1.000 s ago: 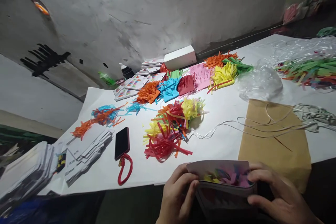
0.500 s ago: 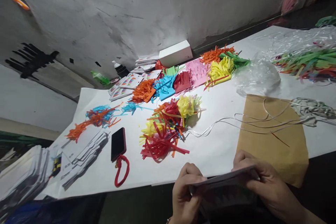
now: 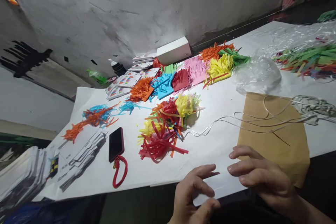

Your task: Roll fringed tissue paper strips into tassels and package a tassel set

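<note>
Brown envelope (image 3: 275, 140) lies on the tabletop (image 3: 210, 154), right of the paper strips (image 3: 162, 129). Right hand (image 3: 262, 178) hovers by its near-left corner, fingers spread, empty. Left hand (image 3: 194, 196), left of the envelope, is loosely curled and empty.

Left hand (image 3: 193, 196): lower centre, fingers spread, empty.
Right hand (image 3: 259, 178): lower right, I see it over brown paper (image 3: 275, 136).
Shredded paper pile (image 3: 165, 127): frame centre.
Phone (image 3: 116, 144): left of centre.
</note>
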The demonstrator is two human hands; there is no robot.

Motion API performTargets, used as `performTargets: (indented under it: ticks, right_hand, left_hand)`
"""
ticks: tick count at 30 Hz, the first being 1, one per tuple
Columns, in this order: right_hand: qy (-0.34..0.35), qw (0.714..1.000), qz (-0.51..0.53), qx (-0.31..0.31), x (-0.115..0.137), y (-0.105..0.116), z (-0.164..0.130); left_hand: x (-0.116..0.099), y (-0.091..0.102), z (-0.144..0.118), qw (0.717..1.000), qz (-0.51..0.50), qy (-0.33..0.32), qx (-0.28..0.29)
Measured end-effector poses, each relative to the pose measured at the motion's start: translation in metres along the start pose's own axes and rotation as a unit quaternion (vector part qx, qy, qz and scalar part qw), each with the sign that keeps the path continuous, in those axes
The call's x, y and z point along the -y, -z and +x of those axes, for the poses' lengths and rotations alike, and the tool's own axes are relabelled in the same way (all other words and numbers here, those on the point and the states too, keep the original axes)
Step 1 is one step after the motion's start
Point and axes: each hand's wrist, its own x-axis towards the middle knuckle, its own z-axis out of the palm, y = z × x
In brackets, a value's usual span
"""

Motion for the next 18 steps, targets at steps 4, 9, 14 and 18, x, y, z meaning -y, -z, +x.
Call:
performTargets:
  ticks: [4, 9, 14, 18]
  right_hand:
    - [0.079, 0.975, -0.2, 0.052, -0.001, 0.003, -0.012]
    - [0.085, 0.957, -0.262, 0.089, 0.004, 0.002, -0.019]
    - [0.173, 0.934, -0.273, 0.149, 0.0, 0.016, 0.001]
    - [0.113, 0.959, -0.17, 0.198, -0.002, 0.02, 0.012]
  left_hand:
    - [0.004, -0.012, -0.001, 0.995, 0.045, -0.063, -0.06]
    - [0.007, -0.007, 0.001, 0.997, 0.043, -0.061, -0.033]
    - [0.01, 0.008, 0.003, 0.992, 0.061, -0.093, 0.051]
    - [0.013, 0.01, 0.005, 0.992, 0.066, -0.098, 0.053]
